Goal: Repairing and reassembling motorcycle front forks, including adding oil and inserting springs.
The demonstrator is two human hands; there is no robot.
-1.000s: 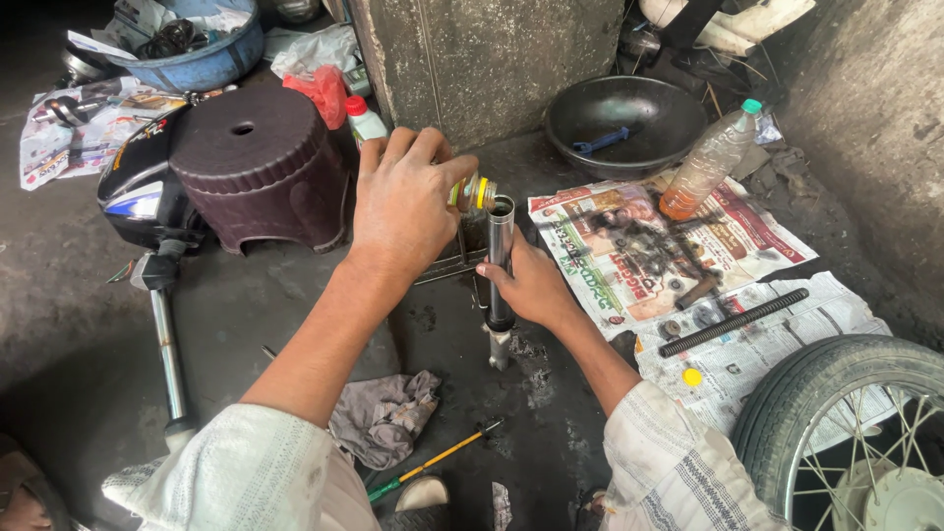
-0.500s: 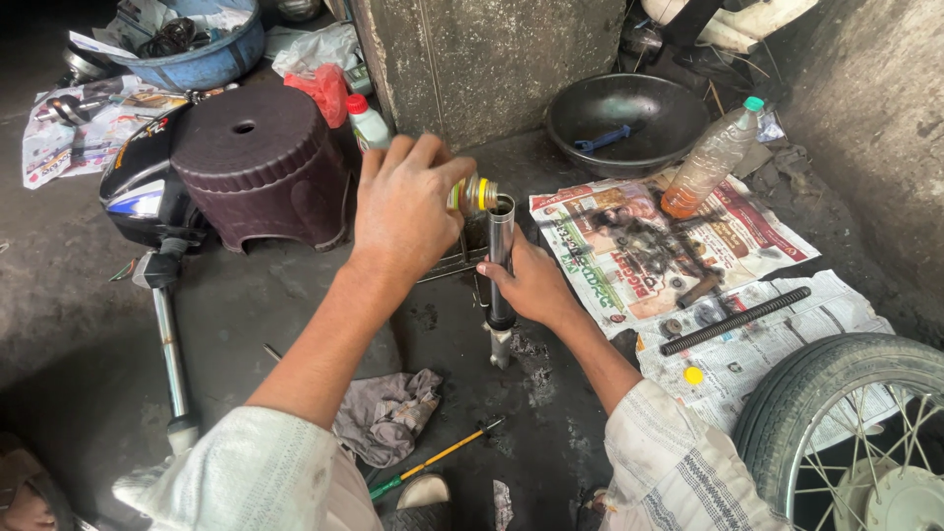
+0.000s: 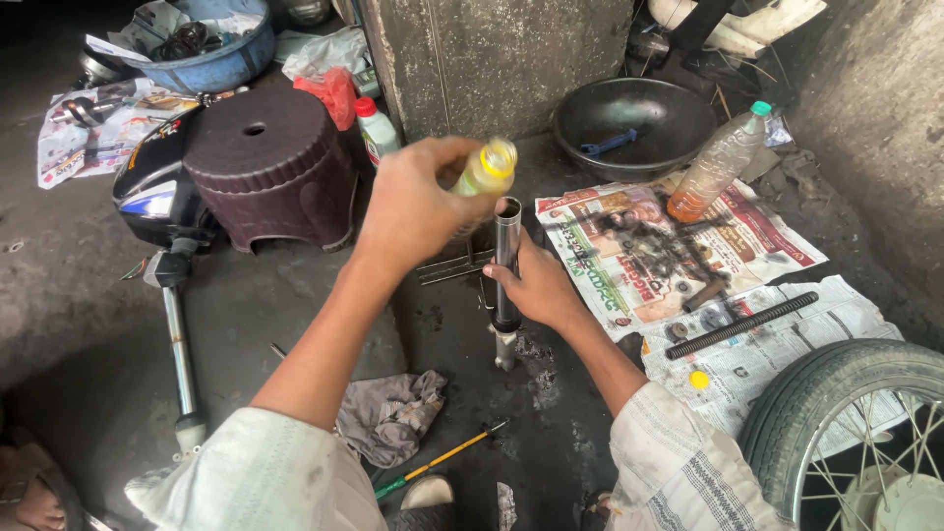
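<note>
The left hand (image 3: 413, 202) has its fingers wrapped round a small yellowish bottle (image 3: 484, 172), tipped so its mouth hangs just above the open top of the tube (image 3: 507, 265), not touching it. The right hand (image 3: 536, 285) clamps that tube mid-height, fingers closed round it; it stands upright, its lower end on the dark, oil-stained concrete floor (image 3: 295, 324) at centre frame.

The tube is smooth, bright metal, round and hollow, with a darker collar below the grip.

At 3 o'clock of the tube, just beside it, a crumpled newspaper (image 3: 688, 246) carries greasy small parts, a long black spring (image 3: 742, 324) and a yellow cap (image 3: 698, 379). A clear plastic bottle (image 3: 718, 162) of amber liquid leans at 1 o'clock, by a black round pan (image 3: 634, 123). A spoked wheel (image 3: 855, 433) with ribbed tyre crowds the 4 o'clock corner.

At 9 to 10 o'clock sits a ribbed brown plastic stool (image 3: 265, 167); a second fork leg (image 3: 177, 344) lies at 8 o'clock. Bare floor stays open between them. A grey rag (image 3: 393, 413) and thin screwdriver (image 3: 442, 460) lie at 7 o'clock, near the sleeves
</note>
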